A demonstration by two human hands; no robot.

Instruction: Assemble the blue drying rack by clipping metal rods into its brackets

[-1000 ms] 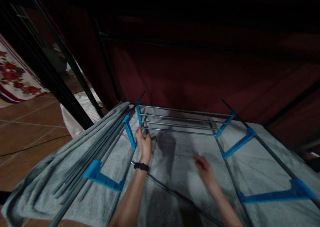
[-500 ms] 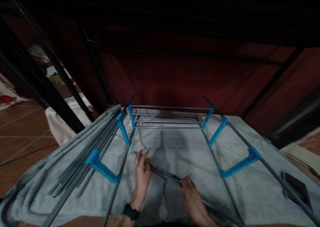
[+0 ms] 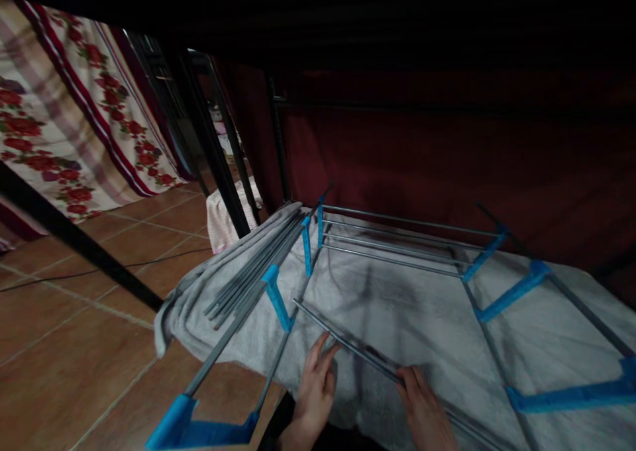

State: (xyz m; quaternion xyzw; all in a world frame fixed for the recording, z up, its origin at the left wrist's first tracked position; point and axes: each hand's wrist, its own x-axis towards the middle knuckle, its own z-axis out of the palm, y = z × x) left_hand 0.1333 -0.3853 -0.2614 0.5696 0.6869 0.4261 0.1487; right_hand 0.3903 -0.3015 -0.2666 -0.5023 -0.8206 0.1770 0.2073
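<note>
Two bare hands at bottom centre, both on one thin grey metal rod (image 3: 355, 346) lying diagonally on the pale grey towel (image 3: 412, 305), inside the metal rack frame with blue plastic brackets (image 3: 511, 291). Left hand (image 3: 314, 390): fingers straight, slightly spread, tips against the rod. Right hand (image 3: 426, 412): fingers curled over it; bundle of loose grey rods (image 3: 251, 277) left of centre, well apart.

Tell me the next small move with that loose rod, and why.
Probably close both hands on the loose rod and lift it off the grey cloth: the left hand lies open against it, the right hand rests on it, and its far end lies free beside a blue bracket.
</note>
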